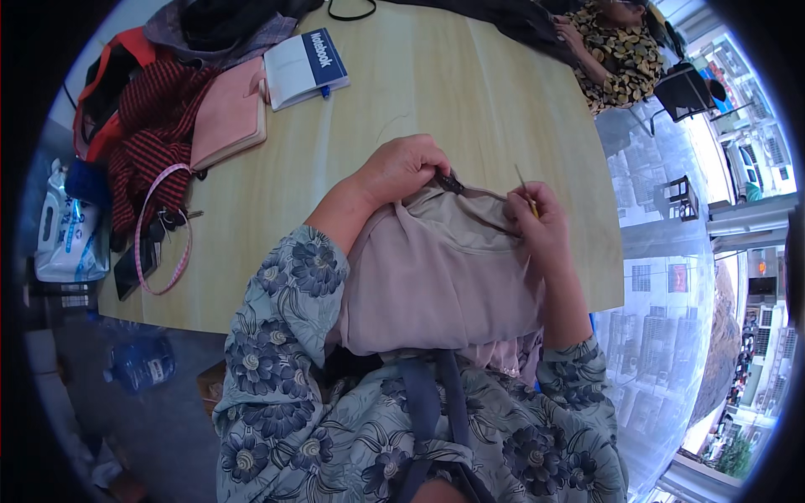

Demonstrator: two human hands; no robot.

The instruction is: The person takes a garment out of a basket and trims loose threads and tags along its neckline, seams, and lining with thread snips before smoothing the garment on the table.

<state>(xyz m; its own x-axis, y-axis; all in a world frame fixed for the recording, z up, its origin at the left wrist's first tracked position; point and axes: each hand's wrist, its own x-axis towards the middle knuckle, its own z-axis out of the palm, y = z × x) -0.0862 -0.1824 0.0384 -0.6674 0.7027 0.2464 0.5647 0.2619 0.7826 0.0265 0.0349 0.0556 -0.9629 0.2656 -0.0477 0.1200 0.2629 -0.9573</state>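
A pale pinkish-beige garment (444, 289) lies bunched across the table's near edge and over my lap. Its opening faces away from me, with a lighter lining (470, 220) showing inside. My left hand (411, 168) is closed on the far edge of the garment, its fingers beside a small dark label (450, 182). At the right end of that same edge, my right hand (541, 218) pinches a slim pointed tool (532, 204) with a yellow handle, its thin tip upward. Whether this is a seam ripper I cannot tell. The right fingers also touch the cloth.
Left on the wooden table (335, 218) are a pink notebook (228, 113), a white-and-blue notebook (306, 71), a pink tape measure (186, 251) and striped red-black cloth (159, 109). Another person's patterned sleeve (633, 75) shows at the far right. A water bottle (141, 365) stands below left.
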